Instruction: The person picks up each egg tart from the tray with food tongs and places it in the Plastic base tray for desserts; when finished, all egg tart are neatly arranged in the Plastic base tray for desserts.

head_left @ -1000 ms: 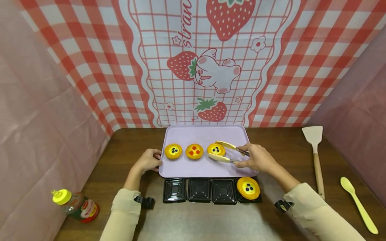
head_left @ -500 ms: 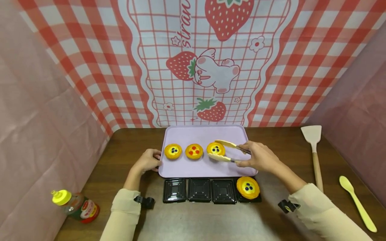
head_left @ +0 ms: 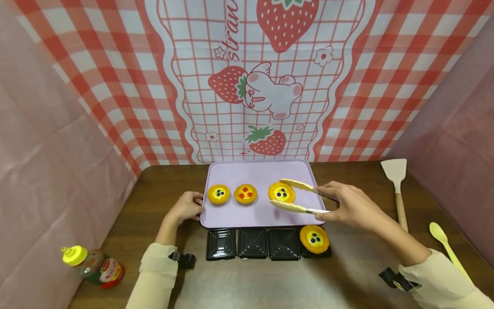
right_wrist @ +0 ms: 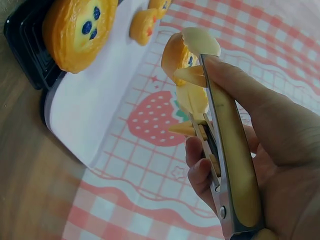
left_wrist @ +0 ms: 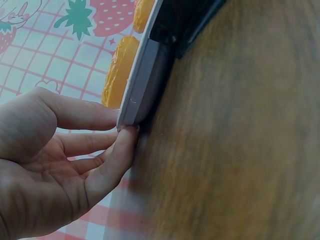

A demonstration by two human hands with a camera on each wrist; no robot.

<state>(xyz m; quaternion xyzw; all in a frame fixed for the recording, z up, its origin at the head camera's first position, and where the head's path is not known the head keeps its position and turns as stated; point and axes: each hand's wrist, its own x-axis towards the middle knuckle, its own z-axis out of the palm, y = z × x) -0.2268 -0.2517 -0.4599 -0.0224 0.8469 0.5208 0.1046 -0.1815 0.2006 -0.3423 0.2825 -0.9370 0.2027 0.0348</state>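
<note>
My left hand (head_left: 187, 206) pinches the left rim of the lilac tray (head_left: 258, 171); the left wrist view shows thumb and fingers at the tray edge (left_wrist: 137, 95). In my right hand (head_left: 353, 208) is a pair of tongs (head_left: 295, 207) with cream tips. Between those tips a blueberry-topped egg tart (head_left: 281, 194) is held just above the tray, its shadow below it; the right wrist view shows this tart (right_wrist: 172, 55) too. Another blueberry tart (head_left: 218, 195) and one with red toppings (head_left: 245, 195) sit on the tray's left half.
In front of the tray stand several black square boxes (head_left: 252, 243) in a row; the rightmost bears a blueberry tart (head_left: 314, 239). A yellow-capped bottle (head_left: 94, 266) is at left. A spatula (head_left: 397, 180) and yellow spoon (head_left: 444, 240) lie at right. A checked cloth (head_left: 154, 86) hangs behind.
The tongs have lifted the right-hand blueberry tart off the tray and shifted it slightly right. My right hand has drawn back to the right. The left hand keeps its hold on the tray.
</note>
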